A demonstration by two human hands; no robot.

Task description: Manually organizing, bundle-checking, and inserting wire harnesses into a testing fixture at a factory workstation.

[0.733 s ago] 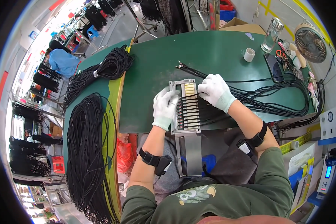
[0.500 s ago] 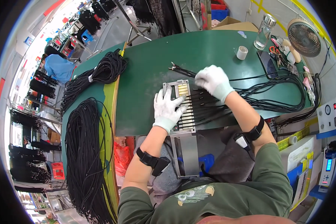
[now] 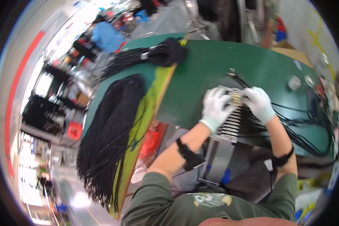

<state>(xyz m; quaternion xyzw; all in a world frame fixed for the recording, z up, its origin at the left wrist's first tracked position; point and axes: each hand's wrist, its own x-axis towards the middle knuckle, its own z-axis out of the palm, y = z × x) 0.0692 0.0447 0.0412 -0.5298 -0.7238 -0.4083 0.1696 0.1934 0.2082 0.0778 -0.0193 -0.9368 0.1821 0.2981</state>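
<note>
Both my hands wear white gloves and work at a slotted metal fixture (image 3: 229, 128) on the green table. My left hand (image 3: 214, 109) lies along the fixture's left side, its fingers apart and reaching onto the slots. Across from it my right hand (image 3: 258, 102) has its fingers drawn together at the upper right slots; what they grip is hidden and blurred. Pale yellow pieces (image 3: 236, 98) show in the top slots between my hands. A bunch of black cables (image 3: 238, 79) with metal ends lies just above my right hand. More black cables (image 3: 290, 122) run off to the right.
Two big bundles of black cable, one tied (image 3: 164, 52) and one loose (image 3: 109, 139), lie on the left past a yellow strip (image 3: 160, 90). A white tape roll (image 3: 294, 83) stands at the right. A person in blue (image 3: 107, 37) is farther off.
The view has swung left, so the table sits farther right and is blurred. My right hand has come in from the cables to the fixture's upper slots, close to my left hand.
</note>
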